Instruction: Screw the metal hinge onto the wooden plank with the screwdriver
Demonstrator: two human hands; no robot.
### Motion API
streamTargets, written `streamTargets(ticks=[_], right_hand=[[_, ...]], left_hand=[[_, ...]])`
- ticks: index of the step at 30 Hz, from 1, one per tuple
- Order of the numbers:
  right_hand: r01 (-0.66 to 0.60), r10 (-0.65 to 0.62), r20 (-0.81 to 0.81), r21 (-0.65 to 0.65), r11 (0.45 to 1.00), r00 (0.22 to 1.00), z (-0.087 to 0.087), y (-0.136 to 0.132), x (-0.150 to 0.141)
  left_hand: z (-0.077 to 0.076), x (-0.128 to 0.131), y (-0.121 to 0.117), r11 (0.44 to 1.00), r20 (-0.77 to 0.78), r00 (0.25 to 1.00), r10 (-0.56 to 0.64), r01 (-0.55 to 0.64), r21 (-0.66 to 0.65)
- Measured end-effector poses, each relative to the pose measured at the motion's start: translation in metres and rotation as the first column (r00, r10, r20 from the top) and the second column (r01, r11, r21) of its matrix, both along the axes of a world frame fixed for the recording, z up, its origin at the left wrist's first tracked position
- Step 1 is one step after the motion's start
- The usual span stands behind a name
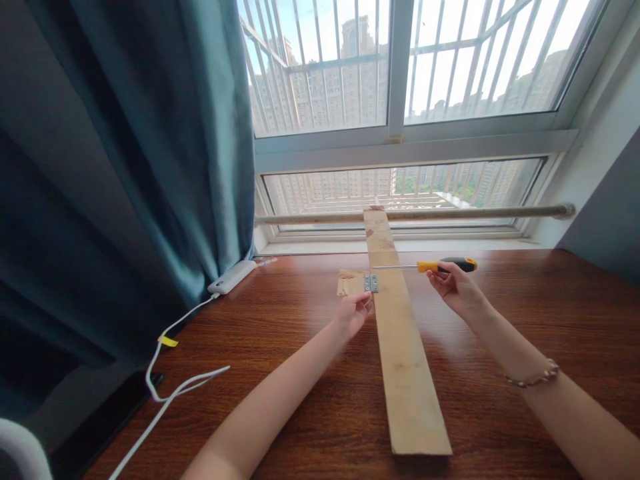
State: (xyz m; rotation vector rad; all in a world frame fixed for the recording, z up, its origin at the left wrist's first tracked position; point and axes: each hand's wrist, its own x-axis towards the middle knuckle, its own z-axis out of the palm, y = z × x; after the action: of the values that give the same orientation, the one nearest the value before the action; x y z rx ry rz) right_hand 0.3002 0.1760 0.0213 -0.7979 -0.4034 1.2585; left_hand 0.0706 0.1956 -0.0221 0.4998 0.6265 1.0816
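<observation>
A long wooden board lies lengthwise on the table, its far end reaching the window rail. A metal hinge bridges the board's left edge and a short piece of wood beside it. My left hand is at the hinge's near edge with thumb and fingertips pinched together; whatever is between them is too small to make out. In my right hand is a screwdriver with a yellow and black handle, held level. Its shaft points left across the board, with the tip just beyond the hinge.
The brown wooden table runs up to a barred window. A white power strip and its white cable lie at the left, beside a blue curtain. A horizontal rail crosses in front of the window.
</observation>
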Motion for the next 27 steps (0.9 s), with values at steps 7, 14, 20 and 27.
streamTargets(ticks=[7,14,20,27], right_hand=[[-0.047,-0.007,0.287,0.183,0.982,0.958,0.015,-0.010,-0.022],[0.127,-0.246,0.470,0.271,0.954,0.847,0.044,0.001,-0.039],[0.193,-0.304,0.533,0.255,0.948,0.790,0.042,-0.002,-0.051],[0.168,-0.278,0.537,0.245,0.955,0.796,0.034,-0.005,-0.047]], left_hand=[[0.006,0.002,-0.004,1.000,0.004,1.000,-0.014,0.014,-0.007],[0.005,0.002,-0.003,1.000,0.039,0.999,0.002,-0.001,-0.013],[0.003,0.001,-0.001,1.000,0.043,0.999,0.008,-0.008,-0.008],[0.007,0.001,-0.003,0.999,0.031,0.999,0.015,-0.014,-0.045]])
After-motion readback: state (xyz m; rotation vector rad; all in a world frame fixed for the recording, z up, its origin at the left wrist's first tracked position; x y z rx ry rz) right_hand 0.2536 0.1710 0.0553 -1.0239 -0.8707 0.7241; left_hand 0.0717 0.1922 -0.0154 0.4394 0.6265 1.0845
